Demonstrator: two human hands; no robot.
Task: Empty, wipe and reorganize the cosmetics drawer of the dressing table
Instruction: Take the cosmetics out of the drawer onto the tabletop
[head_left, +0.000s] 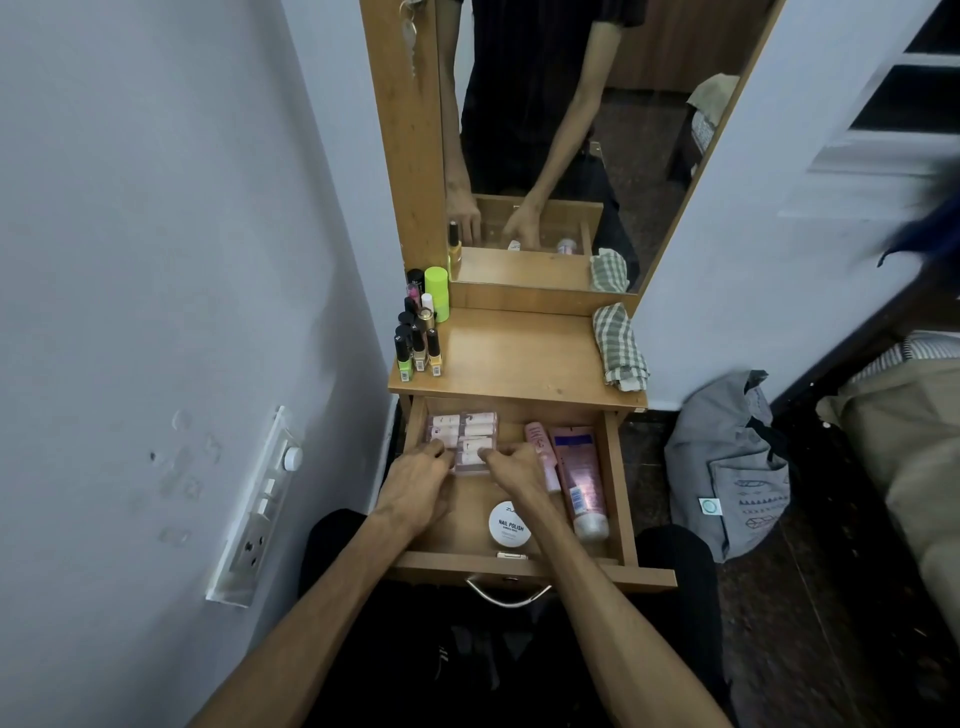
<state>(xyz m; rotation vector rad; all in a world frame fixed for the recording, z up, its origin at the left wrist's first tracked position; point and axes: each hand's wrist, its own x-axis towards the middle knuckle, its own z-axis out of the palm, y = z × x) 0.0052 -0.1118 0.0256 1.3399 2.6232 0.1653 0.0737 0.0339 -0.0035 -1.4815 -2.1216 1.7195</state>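
Observation:
The wooden drawer (618, 467) of the dressing table is pulled out. In its back left corner lie several small pink and white boxes (470, 434) in two rows. My left hand (415, 488) and my right hand (511, 470) both rest fingertips on the near boxes, fingers bent; whether either grips one is unclear. Two pink tubes (576, 478) lie along the drawer's right side. A round white nail polish remover tub (510, 524) sits near the front. On the tabletop (519, 353), nail polish bottles (418, 348) stand at the left and a checked cloth (621, 348) lies at the right.
A mirror (545, 130) rises behind the tabletop. A wall with a switch panel (254, 509) is close on the left. A grey bag (727, 467) sits on the dark floor at the right, beside a bed edge (909, 441). The drawer handle (506, 592) faces me.

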